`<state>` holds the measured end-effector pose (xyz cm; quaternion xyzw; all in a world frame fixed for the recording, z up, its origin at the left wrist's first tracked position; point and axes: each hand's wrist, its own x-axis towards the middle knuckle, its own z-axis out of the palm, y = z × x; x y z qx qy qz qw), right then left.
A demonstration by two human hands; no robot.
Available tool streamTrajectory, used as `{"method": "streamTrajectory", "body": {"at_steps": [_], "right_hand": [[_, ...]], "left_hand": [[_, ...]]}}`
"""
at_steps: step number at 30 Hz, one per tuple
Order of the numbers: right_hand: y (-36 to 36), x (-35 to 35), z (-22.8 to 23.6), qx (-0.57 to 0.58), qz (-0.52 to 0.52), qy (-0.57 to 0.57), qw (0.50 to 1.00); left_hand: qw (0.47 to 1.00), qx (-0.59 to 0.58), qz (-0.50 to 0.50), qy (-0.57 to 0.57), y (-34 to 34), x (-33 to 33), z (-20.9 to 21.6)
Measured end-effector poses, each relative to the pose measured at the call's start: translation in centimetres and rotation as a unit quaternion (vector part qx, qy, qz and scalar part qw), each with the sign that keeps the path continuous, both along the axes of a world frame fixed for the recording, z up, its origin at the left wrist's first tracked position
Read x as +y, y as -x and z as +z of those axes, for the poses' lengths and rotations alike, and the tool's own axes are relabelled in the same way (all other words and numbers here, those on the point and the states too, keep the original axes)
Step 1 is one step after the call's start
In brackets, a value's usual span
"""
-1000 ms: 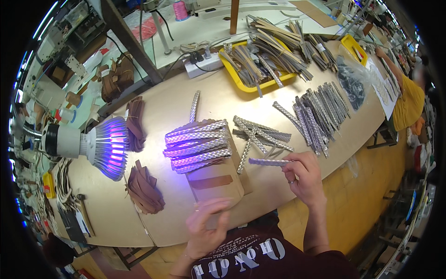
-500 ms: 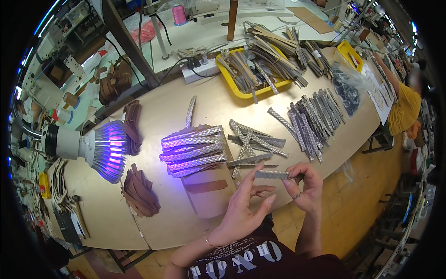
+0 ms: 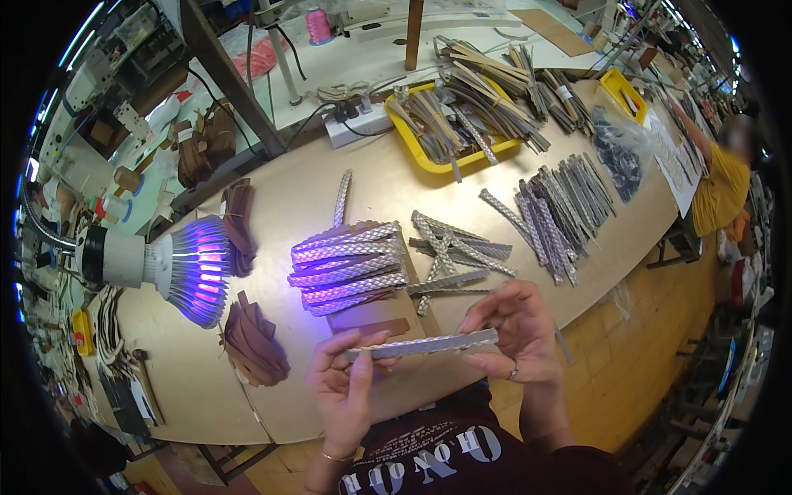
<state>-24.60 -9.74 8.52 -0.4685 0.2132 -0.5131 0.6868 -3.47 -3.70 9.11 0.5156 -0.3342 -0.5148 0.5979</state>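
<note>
A short braided strip (image 3: 425, 346), silver weave along its upper edge and flat grey along its side, is stretched level near the table's front edge. My left hand (image 3: 345, 384) is closed on its left end, the thumb in front and fingers behind. At the other end, my right hand (image 3: 521, 337) has curled fingers above the strip and its thumb below; the exact contact is partly hidden. Just beyond lie silver braided strips (image 3: 351, 266) in a row on brown pieces, lit violet. Loose braided strips (image 3: 454, 247) lie crossed to their right.
A lit lamp (image 3: 194, 271) juts in from the left, by brown strip bundles (image 3: 254, 340). Grey braided strips (image 3: 561, 219) lie at right. Behind are a yellow tray (image 3: 437, 167) of strips and a power strip (image 3: 355, 128). A person in yellow (image 3: 719, 194) is at far right.
The strip has come nearer to me and now shows lengthwise between both hands. My left hand has moved left and closed on one end; my right hand has shifted slightly left.
</note>
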Motion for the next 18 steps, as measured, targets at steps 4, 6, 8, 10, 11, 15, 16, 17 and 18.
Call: {"method": "streamTrajectory", "body": {"at_steps": [4,6,8,10,11,15,16,17,18], "right_hand": [[-1.6,-0.5,0.4,-0.028,0.027,-0.037,0.999],[-2.4,-1.1,0.3,0.016,0.015,0.014,1.000],[-3.3,-1.0,0.5,0.046,0.004,-0.071,0.996],[-4.6,-0.9,0.6,0.070,-0.021,-0.109,0.991],[-5.4,-0.8,0.6,0.088,-0.038,-0.112,0.989],[-6.5,-1.2,0.9,0.095,-0.006,-0.096,0.991],[-6.7,-1.3,0.9,0.102,0.002,-0.104,0.989],[-6.9,-1.4,0.9,0.103,0.007,-0.105,0.989],[-7.0,-1.4,0.9,0.104,0.013,-0.105,0.989]], "left_hand": [[0.999,-0.042,0.007,-0.028,-1.0,1.4,-0.7],[0.996,-0.043,-0.044,-0.058,-1.6,2.3,-0.7],[0.990,-0.031,-0.099,-0.093,-2.0,3.0,-0.8],[0.984,-0.025,-0.133,-0.117,-2.4,3.6,-0.8],[0.981,-0.022,-0.148,-0.124,-2.5,3.8,-0.7],[0.985,0.019,-0.133,-0.106,-3.5,4.1,-0.6],[0.985,0.016,-0.135,-0.107,-3.6,4.2,-0.6],[0.985,0.013,-0.135,-0.103,-3.8,4.2,-0.6],[0.987,0.013,-0.133,-0.090,-3.9,4.3,-0.7]]}}
